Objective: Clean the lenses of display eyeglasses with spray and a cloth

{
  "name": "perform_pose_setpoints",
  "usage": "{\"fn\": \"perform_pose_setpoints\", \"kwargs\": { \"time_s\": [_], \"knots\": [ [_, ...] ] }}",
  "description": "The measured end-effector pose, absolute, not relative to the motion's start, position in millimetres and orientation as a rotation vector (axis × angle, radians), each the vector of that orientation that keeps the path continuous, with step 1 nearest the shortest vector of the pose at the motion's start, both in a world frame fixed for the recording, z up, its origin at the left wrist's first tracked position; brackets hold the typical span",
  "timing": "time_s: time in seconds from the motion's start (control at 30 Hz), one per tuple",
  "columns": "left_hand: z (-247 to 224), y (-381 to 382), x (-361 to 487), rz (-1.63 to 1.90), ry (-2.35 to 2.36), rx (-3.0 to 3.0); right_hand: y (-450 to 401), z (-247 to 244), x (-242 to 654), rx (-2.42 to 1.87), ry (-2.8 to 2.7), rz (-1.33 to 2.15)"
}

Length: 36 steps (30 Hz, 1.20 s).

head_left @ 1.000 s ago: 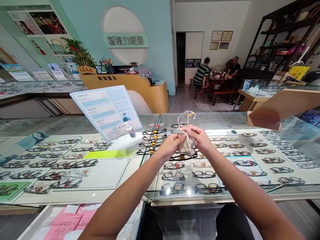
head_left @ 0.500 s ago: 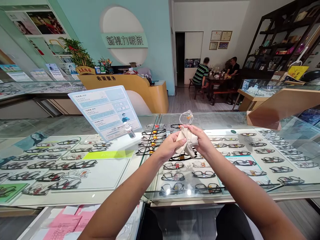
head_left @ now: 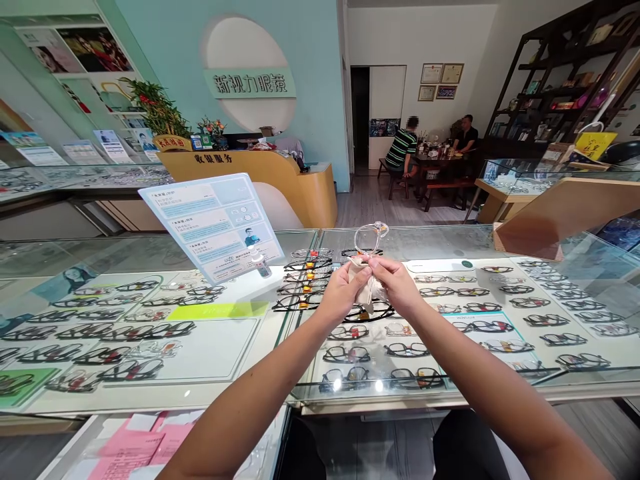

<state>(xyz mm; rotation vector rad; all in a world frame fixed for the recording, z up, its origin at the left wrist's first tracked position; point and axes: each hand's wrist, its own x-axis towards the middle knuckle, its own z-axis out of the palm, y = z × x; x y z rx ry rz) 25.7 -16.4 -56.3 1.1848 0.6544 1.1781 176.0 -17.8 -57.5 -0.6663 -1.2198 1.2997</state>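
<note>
Clear-framed glasses stick up above my two hands, over the glass display counter. A beige cloth is bunched between the hands and hangs below them. My left hand is closed on the cloth, its thumb pressed against it. My right hand pinches at the cloth and the lower part of the glasses, its fingertips touching those of my left hand. The part of the glasses inside the cloth is hidden. Rows of glasses lie in the case beneath.
A light blue info board stands on the counter at left, with a small bottle by it. A brown board leans at right. Pink papers lie in an open drawer at lower left. Two people sit at a far table.
Both hands have drawn closer together, with the right hand shifted slightly left. The glasses have turned and tilted, and the cloth is bunched narrower.
</note>
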Motion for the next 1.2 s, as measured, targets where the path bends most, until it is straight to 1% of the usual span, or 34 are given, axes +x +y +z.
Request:
{"fn": "perform_pose_setpoints", "kwargs": {
  "time_s": [0.13, 0.27, 0.4, 0.6, 0.87, 1.2],
  "knots": [
    [-57, -13, 23, 1.160, 0.624, 1.206, -18, -55, 180, -0.678, -1.253, 1.271],
    [-54, -11, 15, 1.038, 0.583, 1.224, -18, -49, 185, -0.700, -1.101, 1.398],
    [-51, -13, 10, 0.991, 0.550, 1.316, -18, -47, 184, -0.677, -1.074, 1.452],
    [-54, -14, 10, 1.111, 0.659, 1.361, -28, -52, 169, -0.624, -1.072, 1.490],
    [-54, -14, 16, 1.258, 0.710, 1.331, -27, -56, 167, -0.646, -1.172, 1.318],
    [-55, -5, 1, 0.969, 0.602, 1.599, -23, -47, 185, -0.665, -1.078, 1.447]
  ]
}}
